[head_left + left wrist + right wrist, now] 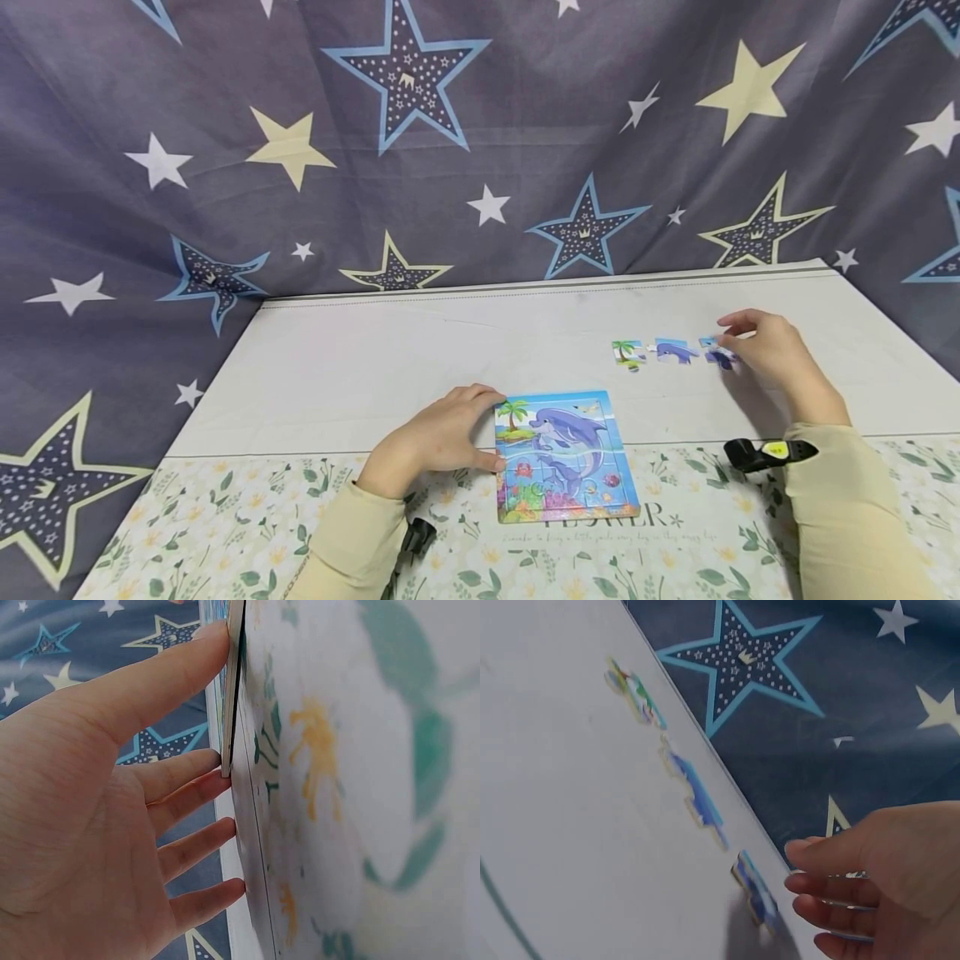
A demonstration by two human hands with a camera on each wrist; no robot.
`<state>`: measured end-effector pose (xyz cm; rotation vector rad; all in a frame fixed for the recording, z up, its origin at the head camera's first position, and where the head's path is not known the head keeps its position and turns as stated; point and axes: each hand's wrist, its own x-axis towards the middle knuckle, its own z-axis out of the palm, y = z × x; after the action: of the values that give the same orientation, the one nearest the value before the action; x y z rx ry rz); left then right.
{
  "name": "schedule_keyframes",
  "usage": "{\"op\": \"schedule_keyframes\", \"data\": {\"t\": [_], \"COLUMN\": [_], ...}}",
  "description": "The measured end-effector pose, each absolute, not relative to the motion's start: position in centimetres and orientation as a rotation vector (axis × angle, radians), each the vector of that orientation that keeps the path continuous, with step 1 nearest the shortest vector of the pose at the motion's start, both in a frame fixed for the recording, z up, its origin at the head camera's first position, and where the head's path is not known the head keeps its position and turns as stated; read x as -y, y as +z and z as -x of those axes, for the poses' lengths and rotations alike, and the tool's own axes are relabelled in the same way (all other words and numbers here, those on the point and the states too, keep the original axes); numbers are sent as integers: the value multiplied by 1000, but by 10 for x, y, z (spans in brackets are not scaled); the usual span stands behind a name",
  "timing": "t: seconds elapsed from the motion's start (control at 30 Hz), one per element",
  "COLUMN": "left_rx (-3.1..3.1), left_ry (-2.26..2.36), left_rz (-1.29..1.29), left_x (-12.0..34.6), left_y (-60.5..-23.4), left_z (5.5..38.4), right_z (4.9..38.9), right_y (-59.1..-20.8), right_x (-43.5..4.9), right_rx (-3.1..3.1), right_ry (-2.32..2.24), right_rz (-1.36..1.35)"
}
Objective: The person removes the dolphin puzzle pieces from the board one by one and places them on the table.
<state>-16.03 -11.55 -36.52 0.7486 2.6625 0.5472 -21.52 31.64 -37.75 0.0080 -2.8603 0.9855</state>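
A square dolphin jigsaw puzzle board (558,454) lies flat on the table. My left hand (442,437) is at its left side, with the thumb and index finger touching the edge and the other fingers spread loosely in the left wrist view. Three loose puzzle pieces lie in a row at the back right: a palm tree piece (627,352), a dolphin piece (673,351) and a blue-purple piece (754,889). Over that last one hovers my right hand (772,350), its fingers slightly bent. In the right wrist view the fingertips stand apart from the piece.
The table cover is plain white (390,367) at the back and flower-printed (225,525) at the front. Behind the table's far edge hangs a dark curtain with stars (480,117).
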Motion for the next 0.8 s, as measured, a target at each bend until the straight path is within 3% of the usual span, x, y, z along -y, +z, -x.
{"op": "schedule_keyframes", "data": {"t": [0.8], "left_rx": [-2666], "left_ry": [543], "left_rz": [-744], "left_x": [116], "left_y": [-366], "left_z": [160], "right_z": [214], "right_y": [-347], "right_x": [-231], "right_rx": [2899], "right_ry": [1257], "right_rz": [-464]}}
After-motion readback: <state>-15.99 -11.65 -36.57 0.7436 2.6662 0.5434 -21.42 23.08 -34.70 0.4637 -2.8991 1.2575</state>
